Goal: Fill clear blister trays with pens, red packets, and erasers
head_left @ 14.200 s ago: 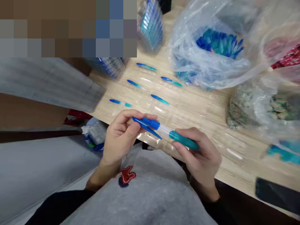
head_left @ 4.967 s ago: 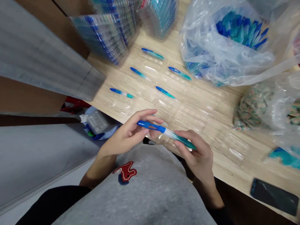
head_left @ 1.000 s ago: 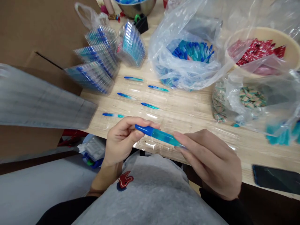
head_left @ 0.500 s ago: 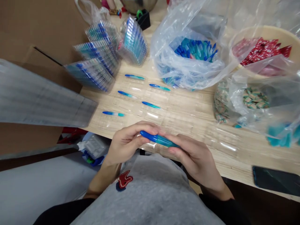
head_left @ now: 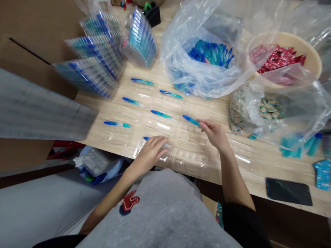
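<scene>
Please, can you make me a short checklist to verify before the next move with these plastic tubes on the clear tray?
1. Right hand holds the blue-and-teal plastic tube at one end: ok.
2. Left hand rests on the clear blister tray: ok.
3. Second tube under the left hand fully visible: not ok, the fingers cover most of it.
4. Five other tubes seated in their cavities: cannot tell, the glare on the plastic hides this.
5. Black phone lying apart from the tray: ok.

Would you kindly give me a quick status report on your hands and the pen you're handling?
Right hand pinching blue-and-teal pen over clear blister tray. Left hand flat on tray, beside blue pen. Five more pens lying in tray ahead.
</scene>
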`<state>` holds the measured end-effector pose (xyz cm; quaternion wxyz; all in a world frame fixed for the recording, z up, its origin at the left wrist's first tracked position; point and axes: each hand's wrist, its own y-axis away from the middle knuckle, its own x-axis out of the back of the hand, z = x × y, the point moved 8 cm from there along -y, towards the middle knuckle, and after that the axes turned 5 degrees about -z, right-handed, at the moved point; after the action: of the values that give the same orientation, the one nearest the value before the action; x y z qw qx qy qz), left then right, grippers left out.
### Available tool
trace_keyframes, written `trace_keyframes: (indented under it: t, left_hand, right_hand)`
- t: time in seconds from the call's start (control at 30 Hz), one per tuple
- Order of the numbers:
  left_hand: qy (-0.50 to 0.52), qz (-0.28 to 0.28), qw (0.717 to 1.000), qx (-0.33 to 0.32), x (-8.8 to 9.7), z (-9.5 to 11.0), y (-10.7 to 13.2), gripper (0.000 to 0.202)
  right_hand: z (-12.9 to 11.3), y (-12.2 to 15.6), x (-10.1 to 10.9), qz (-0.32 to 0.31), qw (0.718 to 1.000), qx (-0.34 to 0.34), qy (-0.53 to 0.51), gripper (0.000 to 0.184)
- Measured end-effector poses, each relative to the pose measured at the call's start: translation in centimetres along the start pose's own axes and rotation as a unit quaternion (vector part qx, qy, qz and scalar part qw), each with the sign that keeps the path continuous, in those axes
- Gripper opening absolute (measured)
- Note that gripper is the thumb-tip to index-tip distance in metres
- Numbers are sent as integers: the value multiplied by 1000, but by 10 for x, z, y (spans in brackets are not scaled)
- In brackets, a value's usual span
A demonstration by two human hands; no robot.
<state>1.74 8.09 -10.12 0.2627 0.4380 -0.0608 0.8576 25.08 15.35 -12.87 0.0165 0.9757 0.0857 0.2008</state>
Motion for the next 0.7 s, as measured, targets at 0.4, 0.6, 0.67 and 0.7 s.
trace_keyframes:
  t: [0.4,0.6,0.67,0.7]
  left_hand:
    - [-187,22,982,-12,-28,-24,1,29]
    - [-158,51,986,-25,-23,-23,2,28]
    - [-127,80,988,-38,-16,-22,3,29]
    - [-113,97,988,-42,-12,-21,5,30]
  right_hand:
    - [30,-93,26,57,947,-32,314,30]
    - [6,-83,25,101,961,40,254,29]
    - [-9,-94,39,131,968,95,194,30]
    - [-16,-106,49,149,969,117,162,32]
